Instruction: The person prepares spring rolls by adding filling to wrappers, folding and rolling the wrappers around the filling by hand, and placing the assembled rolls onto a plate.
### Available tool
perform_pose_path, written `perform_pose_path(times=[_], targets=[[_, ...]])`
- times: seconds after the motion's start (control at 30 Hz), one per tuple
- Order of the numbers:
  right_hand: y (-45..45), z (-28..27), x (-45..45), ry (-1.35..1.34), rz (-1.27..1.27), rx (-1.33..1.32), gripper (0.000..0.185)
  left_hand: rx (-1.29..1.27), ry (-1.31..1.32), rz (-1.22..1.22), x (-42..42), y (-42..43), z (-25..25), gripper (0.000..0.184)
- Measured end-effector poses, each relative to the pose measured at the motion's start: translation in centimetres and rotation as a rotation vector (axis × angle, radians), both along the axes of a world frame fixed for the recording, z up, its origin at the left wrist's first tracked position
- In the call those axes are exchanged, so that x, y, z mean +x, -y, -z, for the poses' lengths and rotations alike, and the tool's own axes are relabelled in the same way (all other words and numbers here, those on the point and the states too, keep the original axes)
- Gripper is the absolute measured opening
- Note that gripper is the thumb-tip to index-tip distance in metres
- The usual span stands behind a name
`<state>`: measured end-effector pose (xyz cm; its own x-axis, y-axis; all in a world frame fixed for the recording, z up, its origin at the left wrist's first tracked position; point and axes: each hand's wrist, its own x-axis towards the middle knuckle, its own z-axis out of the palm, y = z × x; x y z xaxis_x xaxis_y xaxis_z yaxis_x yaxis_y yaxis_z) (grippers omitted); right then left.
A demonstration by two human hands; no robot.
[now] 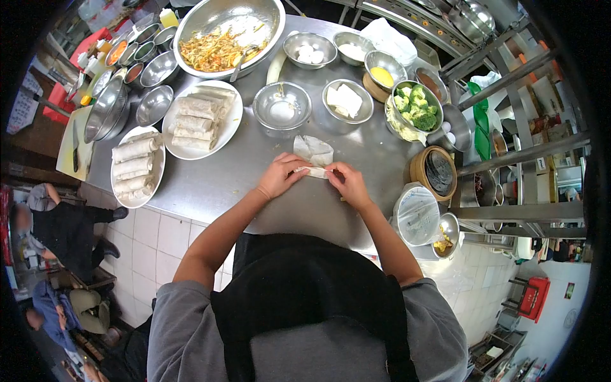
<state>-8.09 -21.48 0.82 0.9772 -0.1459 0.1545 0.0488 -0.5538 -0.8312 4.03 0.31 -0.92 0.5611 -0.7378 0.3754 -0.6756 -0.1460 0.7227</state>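
Note:
On the steel table in front of me lies a thin pale wrapper (314, 151), its far part spread flat and its near part rolled into a spring roll (313, 172). My left hand (281, 175) has its fingers closed on the left end of the roll. At the right end, my right hand (348, 183) pinches the roll between thumb and fingers. Whatever filling is inside is hidden. Finished spring rolls are piled on a white oval plate (238, 122), and more lie on a second plate (160, 173) to its left.
A large steel bowl (276, 25) holds shredded filling and a spoon. Beyond my hands stand a near-empty bowl (282, 121), a bowl of white blocks (344, 100) and a bowl of broccoli (417, 109). To the right are a bamboo steamer (417, 167) and a lined tub (417, 216).

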Motion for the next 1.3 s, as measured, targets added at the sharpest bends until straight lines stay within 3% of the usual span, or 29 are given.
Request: perform_pose_path(times=[0.27, 0.37, 0.57, 0.67, 0.77, 0.87, 1.13, 1.3], targets=[[0.0, 0.7, 0.9, -0.063, 0.038, 0.167, 0.012, -0.05, -0.283, -0.211, -0.8, 0.9, 0.0, 0.017], [0.1, 1.0, 1.2, -0.065, 0.048, 0.19, 0.01, 0.041, -0.338, -0.241, -0.9, 0.7, -0.9, 0.017], [0.9, 1.6, 2.1, -0.117, 0.034, 0.235, 0.011, -0.026, -0.399, -0.276, -0.8, 1.4, -1.1, 0.01], [1.4, 2.2, 2.8, -0.147, 0.025, 0.24, 0.013, -0.063, 0.017, -0.291, -0.6, 1.9, -0.3, 0.01], [1.9, 2.1, 3.4, -0.234, -0.003, 0.263, 0.015, 0.156, 0.34, -0.145, -0.7, 1.5, -1.0, 0.02], [2.2, 1.7, 3.8, -0.308, -0.029, 0.237, 0.014, 0.165, 0.453, -0.051, -1.2, 1.4, -0.5, 0.031], [2.7, 1.7, 4.5, -0.356, -0.06, 0.21, 0.019, 0.218, 0.529, -0.11, -3.6, 1.0, -0.1, 0.043], [1.5, -0.8, 7.5, -0.173, -0.009, 0.005, 0.024, 0.25, 0.524, -0.134, -3.9, 1.3, 0.6, 0.043]])
